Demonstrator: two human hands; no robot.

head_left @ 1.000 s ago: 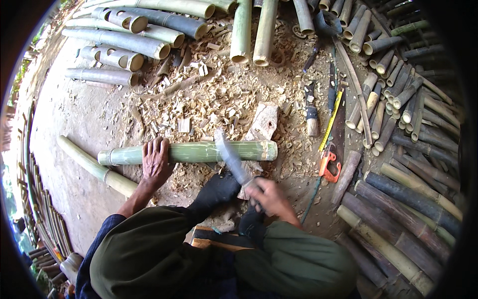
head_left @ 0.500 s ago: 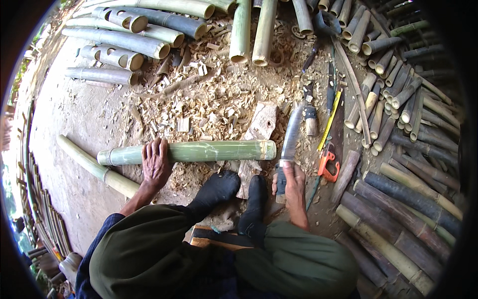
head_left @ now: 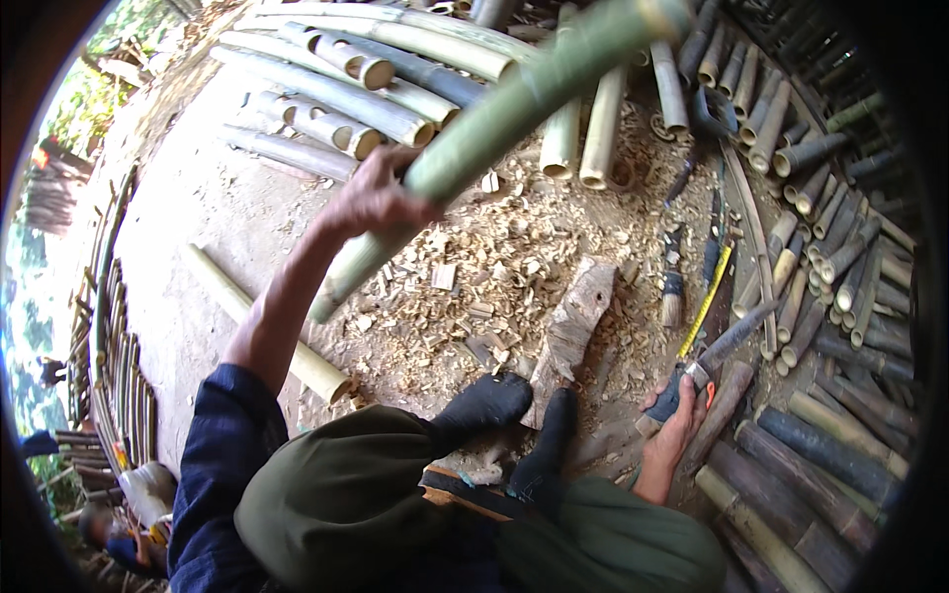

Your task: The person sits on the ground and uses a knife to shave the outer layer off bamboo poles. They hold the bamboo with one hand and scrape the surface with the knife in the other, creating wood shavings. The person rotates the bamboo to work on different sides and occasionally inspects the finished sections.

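Note:
My left hand [head_left: 381,193] is closed round a thick green bamboo pole [head_left: 514,109], lifted off the ground and tilted, its far end up toward the upper right. The pole is smeared by motion. Low on the right, my right hand [head_left: 677,410] grips the dark-wrapped handle of a large knife [head_left: 732,346], its blade pointing up and to the right. Between my feet and the wood shavings lies a rough wooden block [head_left: 576,321] with a hole near its far end. A pale bamboo pole [head_left: 316,374] rests on the ground below my left forearm.
Wood shavings [head_left: 474,267] cover the ground ahead. Bamboo tubes with cut openings [head_left: 336,128] lie at the far left. Stacked bamboo pieces [head_left: 830,484] line the right side. A yellow measuring tape [head_left: 708,301] and a second wrapped-handle tool [head_left: 672,282] lie near the knife.
My left hand has raised the green bamboo pole off the wooden block and swung it up and away. My right hand has lowered the knife outward to the right. The whole view has shifted.

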